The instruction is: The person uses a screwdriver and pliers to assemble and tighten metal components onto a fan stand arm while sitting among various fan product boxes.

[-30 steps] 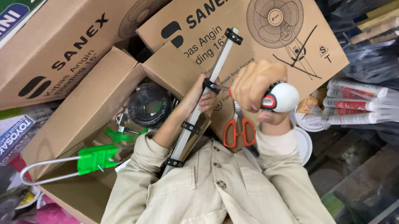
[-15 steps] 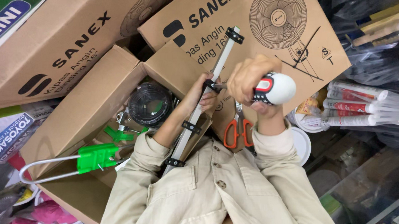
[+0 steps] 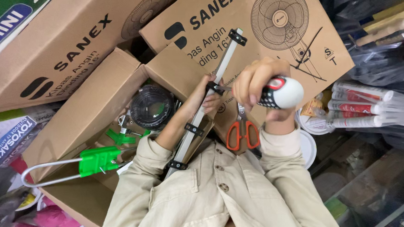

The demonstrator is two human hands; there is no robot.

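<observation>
My left hand [image 3: 206,94] grips a long pale metal bar [image 3: 225,59] that carries three black clips and leans over my chest. My right hand [image 3: 254,81] is closed on a screwdriver with a white, red and black handle [image 3: 283,92]. Its tip meets the black clip right by my left fingers. Orange-handled scissors [image 3: 243,134] lie just below my right wrist, on the cardboard.
An open cardboard box [image 3: 86,116] at left holds a black round fan part [image 3: 152,107] and a green plastic piece on a metal loop [image 3: 97,160]. Closed fan cartons [image 3: 72,42] fill the top. Sealant tubes [image 3: 363,106] and white lids [image 3: 308,146] lie at right.
My right hand has shifted slightly up with the screwdriver, staying at the same clip. My left hand keeps its hold on the bar.
</observation>
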